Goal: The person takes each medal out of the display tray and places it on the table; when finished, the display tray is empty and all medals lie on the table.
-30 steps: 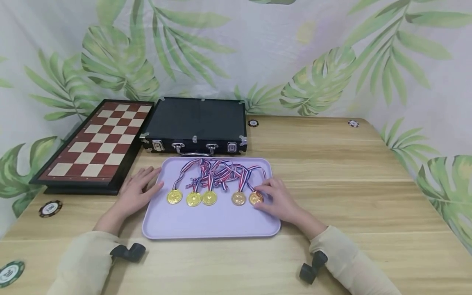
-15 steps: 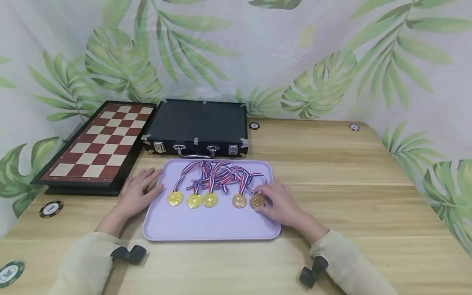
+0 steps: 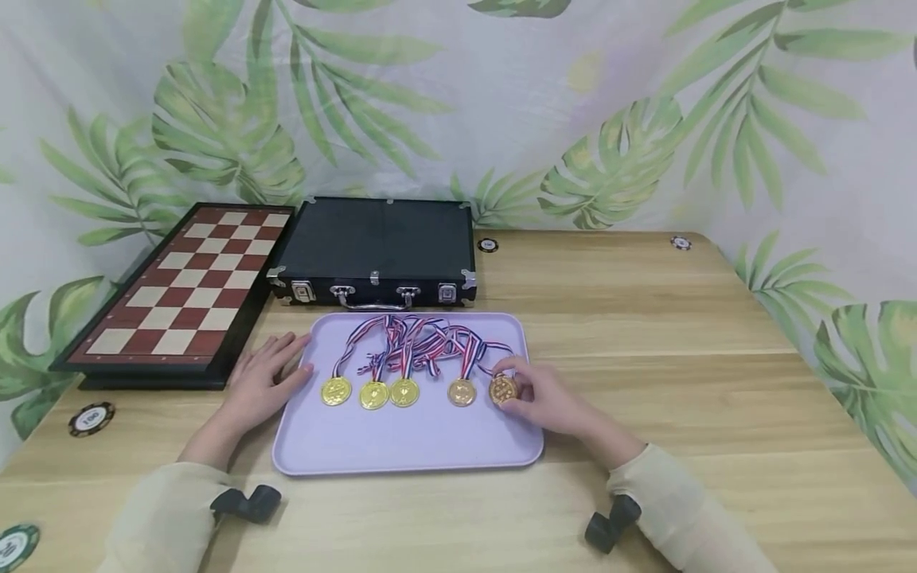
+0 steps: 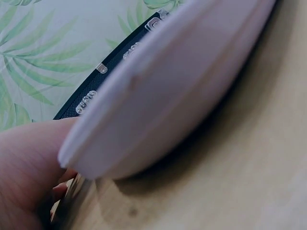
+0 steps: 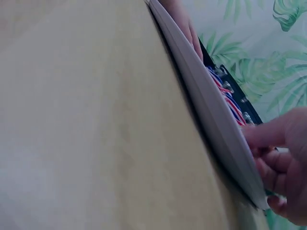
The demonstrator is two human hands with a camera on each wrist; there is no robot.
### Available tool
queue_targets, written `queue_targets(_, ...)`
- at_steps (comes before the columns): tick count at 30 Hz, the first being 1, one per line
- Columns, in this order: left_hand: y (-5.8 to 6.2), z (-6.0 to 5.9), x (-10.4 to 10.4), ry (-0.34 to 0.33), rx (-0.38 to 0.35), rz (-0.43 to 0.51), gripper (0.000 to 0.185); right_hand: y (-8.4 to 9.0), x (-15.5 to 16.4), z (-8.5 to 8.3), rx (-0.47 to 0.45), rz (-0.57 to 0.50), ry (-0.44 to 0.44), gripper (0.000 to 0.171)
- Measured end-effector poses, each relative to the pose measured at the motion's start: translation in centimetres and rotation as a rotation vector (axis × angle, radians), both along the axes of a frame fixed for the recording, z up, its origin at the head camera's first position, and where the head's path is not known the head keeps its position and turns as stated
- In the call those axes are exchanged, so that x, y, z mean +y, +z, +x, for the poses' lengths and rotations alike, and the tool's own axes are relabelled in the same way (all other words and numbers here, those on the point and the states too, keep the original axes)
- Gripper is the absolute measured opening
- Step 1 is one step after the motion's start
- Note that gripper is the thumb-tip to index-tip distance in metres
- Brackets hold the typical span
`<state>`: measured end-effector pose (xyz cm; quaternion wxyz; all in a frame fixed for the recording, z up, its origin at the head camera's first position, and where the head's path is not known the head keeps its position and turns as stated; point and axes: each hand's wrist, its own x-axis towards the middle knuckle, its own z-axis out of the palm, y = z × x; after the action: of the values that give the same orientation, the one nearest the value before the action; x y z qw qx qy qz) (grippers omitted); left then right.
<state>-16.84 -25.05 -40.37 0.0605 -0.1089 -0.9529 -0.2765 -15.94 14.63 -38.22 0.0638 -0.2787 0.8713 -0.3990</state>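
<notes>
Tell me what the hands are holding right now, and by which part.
The right hand pinches the rightmost medal by its disc edge. The left hand holds nothing; it rests flat against the tray rim.

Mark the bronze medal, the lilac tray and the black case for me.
bronze medal [image 3: 503,389], head view, disc face.
lilac tray [image 3: 401,446], head view, bare floor near the front.
black case [image 3: 376,247], head view, lid top.

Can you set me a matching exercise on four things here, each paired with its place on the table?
Things:
1. bronze-coloured medal
2. black latched carrying case
3. red-and-cream chessboard
4. lilac plastic tray

Places:
A. far left of the wooden table
B. under the five medals
C. pinched by the right hand
D. just behind the tray

Pairs: 1-C, 2-D, 3-A, 4-B
</notes>
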Motion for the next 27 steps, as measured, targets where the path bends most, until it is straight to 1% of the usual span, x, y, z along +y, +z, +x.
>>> queue_targets(2, 0.0, 0.0, 0.1, 0.001, -0.001, -0.001, 0.053, 0.7, 0.5, -0.1, -0.125, -0.125, -0.015, 0.042)
queue_targets(3, 0.0, 0.0, 0.1, 0.001, -0.003, -0.002, 0.054, 1.1, 0.8, -0.1, -0.163, -0.167, -0.029, 0.043)
queue_targets(5, -0.1, 0.0, 0.2, 0.0, -0.004, -0.003, 0.054, 2.0, 1.6, -0.2, -0.18, -0.23, -0.052, 0.046)
queue_targets(7, -0.1, 0.0, 0.1, -0.002, -0.001, -0.002, 0.053, 3.0, 2.4, -0.3, -0.175, -0.293, -0.058, 0.049)
queue_targets(10, -0.1, 0.0, 0.1, -0.005, 0.004, 0.001, 0.053, 4.6, 3.7, -0.8, -0.132, -0.38, -0.046, 0.051)
queue_targets(14, 0.1, 0.0, 0.0, -0.005, 0.008, 0.002, 0.053, 7.1, 5.3, -1.7, -0.113, -0.496, -0.056, 0.05)
queue_targets(17, 0.1, 0.0, 0.0, -0.007, 0.009, 0.001, 0.053, 8.9, 6.3, -2.5, -0.113, -0.577, -0.082, 0.049)
queue_targets(22, -0.1, 0.0, 0.0, -0.014, 0.015, 0.008, 0.053, 11.4, 7.3, -4.1, -0.126, -0.756, -0.114, 0.047)
queue_targets(25, -0.3, 0.0, -0.1, -0.015, 0.021, 0.013, 0.053, 12.8, 7.5, -5.1, -0.117, -0.818, -0.154, 0.046)
queue_targets(27, -0.3, 0.0, -0.1, -0.017, 0.023, 0.015, 0.053, 13.6, 7.5, -5.8, -0.114, -0.814, -0.197, 0.047)
